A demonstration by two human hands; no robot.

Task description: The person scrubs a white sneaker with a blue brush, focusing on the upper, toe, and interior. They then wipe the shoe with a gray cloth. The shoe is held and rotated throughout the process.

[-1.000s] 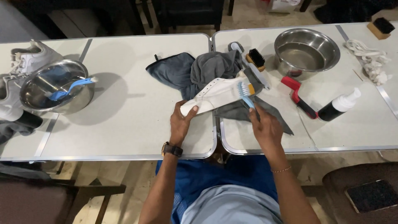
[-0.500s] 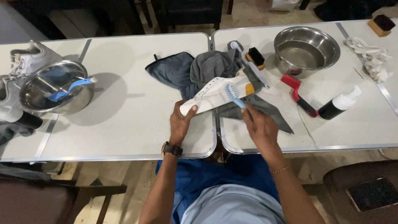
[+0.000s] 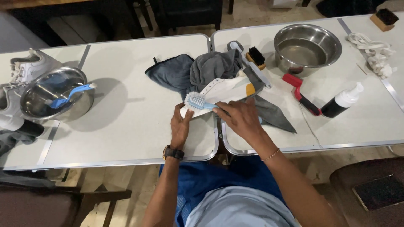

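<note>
A white sneaker [image 3: 227,90] with a yellow patch lies on its side on grey cloths [image 3: 206,69] at the seam of two white tables. My left hand [image 3: 180,126] grips its toe end. My right hand [image 3: 240,117] holds a light blue brush [image 3: 197,101] by the handle, its white bristle head resting on the shoe near the toe, right beside my left fingers.
A steel bowl [image 3: 52,94] with a blue brush inside stands at the left beside another white sneaker [image 3: 25,69]. At the right stand a second steel bowl [image 3: 307,46], a wooden brush [image 3: 255,56], a red-handled tool [image 3: 301,94], a dark bottle with a white pump [image 3: 341,103] and white laces [image 3: 374,52].
My right hand has swept the brush along the shoe from its heel end leftward to the toe. My left hand has kept its hold on the toe.
</note>
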